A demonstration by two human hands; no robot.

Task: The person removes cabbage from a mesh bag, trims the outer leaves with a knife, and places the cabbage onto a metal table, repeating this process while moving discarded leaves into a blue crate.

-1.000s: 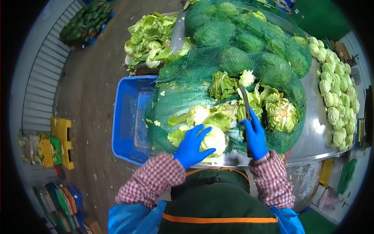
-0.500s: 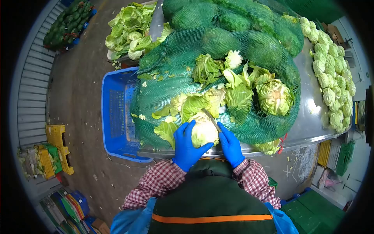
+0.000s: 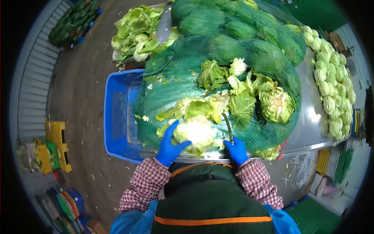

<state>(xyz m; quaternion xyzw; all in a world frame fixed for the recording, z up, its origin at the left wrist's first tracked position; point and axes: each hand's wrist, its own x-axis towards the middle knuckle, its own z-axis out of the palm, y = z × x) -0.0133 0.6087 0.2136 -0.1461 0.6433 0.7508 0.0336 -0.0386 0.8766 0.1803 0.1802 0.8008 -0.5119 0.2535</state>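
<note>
My left hand (image 3: 170, 146), in a blue glove, grips the left side of a pale cabbage (image 3: 196, 134) near the front edge of the table. Its thumb lies across the front of the head. In my blue-gloved right hand (image 3: 236, 150) is a knife (image 3: 227, 126), its dark curved blade pointing away from me, apart from the cabbage. A small pale leaf piece (image 3: 219, 144) lies between the cabbage and that hand. Loose leaves (image 3: 196, 108) spread just beyond, on the green net sack (image 3: 163, 97). An untrimmed cabbage (image 3: 276, 104) sits on the net to the right.
A blue crate (image 3: 117, 113) stands left of the table. Behind it is a container heaped with leaves (image 3: 138, 31). Full net sacks (image 3: 237, 23) fill the back. Rows of trimmed cabbages (image 3: 331, 82) line the metal table's (image 3: 307, 105) right side.
My right hand has drawn the knife right and away from the cabbage. My left hand has shifted left with the cabbage, which now shows a pale, bright top. The view has moved slightly.
</note>
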